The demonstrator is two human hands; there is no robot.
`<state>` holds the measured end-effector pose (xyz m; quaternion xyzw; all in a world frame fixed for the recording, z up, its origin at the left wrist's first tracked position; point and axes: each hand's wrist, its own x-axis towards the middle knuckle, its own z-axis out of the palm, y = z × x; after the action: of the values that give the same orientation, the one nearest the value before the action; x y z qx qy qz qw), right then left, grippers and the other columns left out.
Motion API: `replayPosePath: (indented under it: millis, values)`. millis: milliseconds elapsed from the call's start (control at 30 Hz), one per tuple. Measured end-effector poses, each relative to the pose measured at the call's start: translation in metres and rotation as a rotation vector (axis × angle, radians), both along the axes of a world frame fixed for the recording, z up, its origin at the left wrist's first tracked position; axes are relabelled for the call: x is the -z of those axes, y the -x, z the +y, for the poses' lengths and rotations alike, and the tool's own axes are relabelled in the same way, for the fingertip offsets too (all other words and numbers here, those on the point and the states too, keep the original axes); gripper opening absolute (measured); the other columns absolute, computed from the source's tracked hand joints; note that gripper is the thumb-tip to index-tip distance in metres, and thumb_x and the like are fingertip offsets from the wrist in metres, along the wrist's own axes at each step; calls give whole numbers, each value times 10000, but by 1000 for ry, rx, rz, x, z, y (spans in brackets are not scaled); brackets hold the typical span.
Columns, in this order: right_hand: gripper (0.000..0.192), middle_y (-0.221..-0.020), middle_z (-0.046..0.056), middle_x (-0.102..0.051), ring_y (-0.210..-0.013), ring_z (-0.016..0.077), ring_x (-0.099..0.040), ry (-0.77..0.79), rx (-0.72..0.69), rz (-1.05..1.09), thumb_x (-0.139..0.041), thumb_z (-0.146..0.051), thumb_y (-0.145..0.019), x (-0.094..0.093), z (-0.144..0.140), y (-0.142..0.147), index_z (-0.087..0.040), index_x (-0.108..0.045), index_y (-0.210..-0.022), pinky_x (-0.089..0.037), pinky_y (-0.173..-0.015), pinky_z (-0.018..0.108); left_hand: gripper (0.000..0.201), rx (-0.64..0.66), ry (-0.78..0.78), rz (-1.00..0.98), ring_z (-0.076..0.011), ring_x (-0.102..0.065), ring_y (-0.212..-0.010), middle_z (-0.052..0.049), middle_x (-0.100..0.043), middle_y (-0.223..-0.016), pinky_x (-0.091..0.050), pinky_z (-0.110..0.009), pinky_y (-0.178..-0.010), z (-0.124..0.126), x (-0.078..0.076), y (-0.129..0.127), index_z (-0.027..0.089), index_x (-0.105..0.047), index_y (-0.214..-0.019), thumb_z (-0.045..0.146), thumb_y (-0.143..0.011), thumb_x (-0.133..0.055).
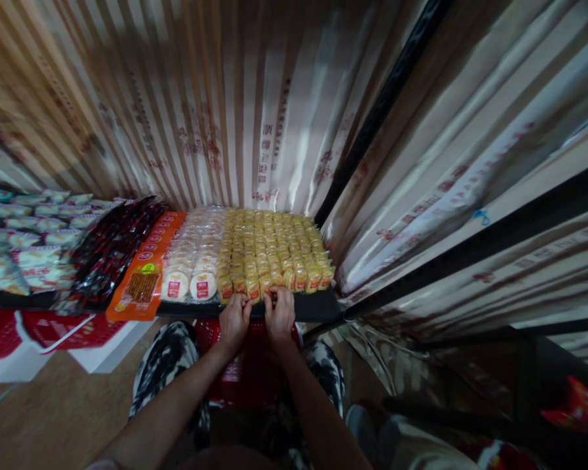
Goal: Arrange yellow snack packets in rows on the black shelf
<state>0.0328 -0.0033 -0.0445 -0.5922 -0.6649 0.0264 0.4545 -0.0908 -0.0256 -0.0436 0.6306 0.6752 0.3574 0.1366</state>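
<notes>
Yellow snack packs (274, 251) fill the right part of the dark shelf (318, 307), just beside the round white cakes (193, 261). At the shelf's front edge, the left hand (234, 320) and right hand (279, 313) each pinch a front-row pack, fingers curled.
</notes>
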Motion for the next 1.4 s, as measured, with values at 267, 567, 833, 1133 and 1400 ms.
replayPosePath:
  millis: [267, 567, 833, 1133, 1400]
  values:
    - [184, -896, 67, -592, -882, 176, -508, -7, 3, -13, -419, -277, -915, -2, 8, 0, -171, -567, -941, -409, -826, 302, 143, -17, 14, 18, -119, -566, -680, 5, -583, -749, -383, -204, -622, 2, 2, -2, 188, -516, -787, 272, -872, -440]
    - [194, -856, 59, -593, -848, 164, -529, 13, 15, 15, -424, -281, -914, 3, 9, 7, -178, -589, -914, -424, -766, 269, 153, -12, 6, 10, -116, -572, -686, 9, -597, -756, -386, -200, -630, 3, 4, -2, 191, -530, -804, 292, -881, -445]
    - [245, -905, 92, -592, -895, 177, -519, -22, -46, 1, -380, -213, -918, 6, 4, 2, -147, -606, -985, -440, -824, 317, 154, 5, -19, 34, -124, -569, -695, 1, -582, -747, -396, -205, -639, 4, 7, -1, 189, -523, -774, 261, -877, -434]
    - [372, -1257, 132, -502, -1168, 225, -419, -22, -74, -106, -349, -186, -905, 10, -13, -8, -150, -507, -1240, -392, -955, 423, 162, 27, -40, 37, -125, -579, -706, -3, -601, -768, -403, -207, -650, 1, 4, -1, 190, -534, -800, 276, -883, -426]
    - [411, -1278, 154, -466, -1168, 240, -412, -8, -62, -123, -351, -181, -892, 9, -9, -7, -144, -480, -1280, -416, -935, 439, 173, -19, -18, 116, -137, -597, -723, -18, -624, -787, -398, -211, -622, 3, 2, -3, 183, -550, -815, 268, -887, -417]
